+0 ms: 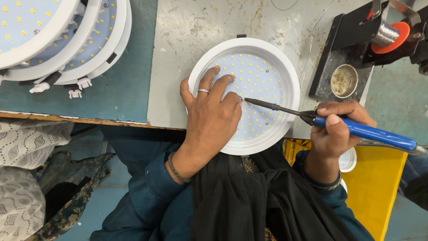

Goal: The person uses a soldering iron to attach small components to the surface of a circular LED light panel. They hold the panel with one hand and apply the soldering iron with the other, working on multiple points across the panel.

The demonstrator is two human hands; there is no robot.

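Observation:
A round white downlight [285, 67] with a disc of small yellow LED chips lies at the near edge of a grey metal worktop. My left hand [211, 118], a ring on one finger, rests flat on the disc's left side, fingertips pressing on the LED board. My right hand [336, 129] grips a blue-handled soldering iron [370, 133]. Its dark tip [246, 100] touches the board right beside my left thumb.
A stack of similar white LED lights [67, 40] leans at the top left over a teal surface [129, 85]. A black soldering stand [352, 53] with a tip-cleaner cup and an orange solder spool [388, 35] sits at top right. A yellow bin [379, 187] stands below right.

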